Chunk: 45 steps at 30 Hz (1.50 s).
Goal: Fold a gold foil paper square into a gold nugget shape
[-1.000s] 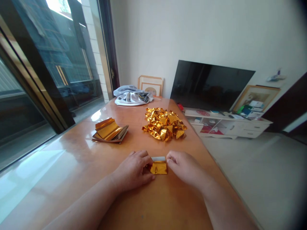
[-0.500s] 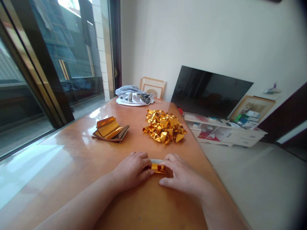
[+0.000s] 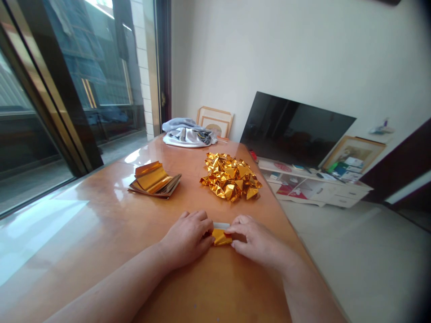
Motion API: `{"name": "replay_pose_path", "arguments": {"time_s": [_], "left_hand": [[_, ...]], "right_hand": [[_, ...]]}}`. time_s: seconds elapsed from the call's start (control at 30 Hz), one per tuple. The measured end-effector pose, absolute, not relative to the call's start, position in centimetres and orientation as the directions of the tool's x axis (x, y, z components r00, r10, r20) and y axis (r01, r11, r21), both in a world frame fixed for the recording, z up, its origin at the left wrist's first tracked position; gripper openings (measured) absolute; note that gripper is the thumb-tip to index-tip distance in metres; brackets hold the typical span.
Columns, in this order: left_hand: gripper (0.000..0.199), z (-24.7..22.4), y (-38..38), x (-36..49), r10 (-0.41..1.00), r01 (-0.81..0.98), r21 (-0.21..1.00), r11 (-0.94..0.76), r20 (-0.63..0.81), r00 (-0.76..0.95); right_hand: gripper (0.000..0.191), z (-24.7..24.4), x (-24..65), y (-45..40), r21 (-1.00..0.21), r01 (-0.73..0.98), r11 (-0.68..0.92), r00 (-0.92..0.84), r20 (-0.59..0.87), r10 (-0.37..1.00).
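Near the front of the glossy wooden table, a small folded piece of gold foil paper (image 3: 221, 237) lies between my two hands, with a pale strip along its far edge. My left hand (image 3: 191, 234) pinches its left end with thumb and fingers. At its right end, my right hand (image 3: 251, 237) grips it, thumb near the lower corner. Beyond my hands on the right sits a heap of folded gold foil pieces (image 3: 232, 177). A stack of gold foil sheets (image 3: 155, 180) with curled top sheets rests farther left.
The wooden table (image 3: 111, 224) runs away from me, its right edge beside the floor. Folded clothes (image 3: 188, 133) lie at its far end. A television (image 3: 296, 128) and a white cabinet (image 3: 323, 190) stand right; a glass door is left.
My right thumb has moved up and in to the foil paper, closing the hand on it. The foil now looks flatter, with more of its gold face and pale edge showing.
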<state>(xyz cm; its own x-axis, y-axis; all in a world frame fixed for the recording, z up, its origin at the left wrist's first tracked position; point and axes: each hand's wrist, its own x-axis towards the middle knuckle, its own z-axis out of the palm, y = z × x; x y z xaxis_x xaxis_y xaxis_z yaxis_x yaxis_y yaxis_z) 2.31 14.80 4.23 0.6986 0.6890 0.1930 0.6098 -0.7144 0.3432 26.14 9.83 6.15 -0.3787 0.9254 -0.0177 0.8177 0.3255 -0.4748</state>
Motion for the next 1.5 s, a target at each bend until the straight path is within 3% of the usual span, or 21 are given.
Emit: {"name": "replay_pose_path", "arguments": {"time_s": [0.53, 0.77, 1.03, 1.3, 1.5], "left_hand": [[0.011, 4.3, 14.5, 2.5, 0.714, 0.636, 0.346, -0.690, 0.181, 0.676], [0.015, 4.3, 14.4, 2.5, 0.718, 0.642, 0.341, -0.687, 0.185, 0.670], [0.020, 4.3, 14.4, 2.5, 0.716, 0.647, 0.319, -0.693, 0.191, 0.672], [0.008, 4.4, 14.4, 2.2, 0.699, 0.618, 0.355, -0.701, 0.170, 0.695], [0.018, 4.3, 14.5, 2.1, 0.702, 0.614, 0.375, -0.695, 0.169, 0.691]], "right_hand": [[0.020, 5.0, 27.0, 11.0, -0.586, 0.737, 0.335, -0.406, 0.012, 0.914], [0.015, 3.4, 26.4, 12.1, -0.636, 0.716, 0.288, -0.306, 0.084, 0.948], [0.024, 2.8, 25.6, 13.0, -0.598, 0.758, 0.260, -0.232, 0.126, 0.965], [0.027, 2.6, 25.1, 13.1, -0.550, 0.804, 0.227, -0.187, 0.128, 0.974], [0.028, 2.6, 25.0, 13.0, -0.509, 0.833, 0.215, -0.168, 0.139, 0.976]]}}
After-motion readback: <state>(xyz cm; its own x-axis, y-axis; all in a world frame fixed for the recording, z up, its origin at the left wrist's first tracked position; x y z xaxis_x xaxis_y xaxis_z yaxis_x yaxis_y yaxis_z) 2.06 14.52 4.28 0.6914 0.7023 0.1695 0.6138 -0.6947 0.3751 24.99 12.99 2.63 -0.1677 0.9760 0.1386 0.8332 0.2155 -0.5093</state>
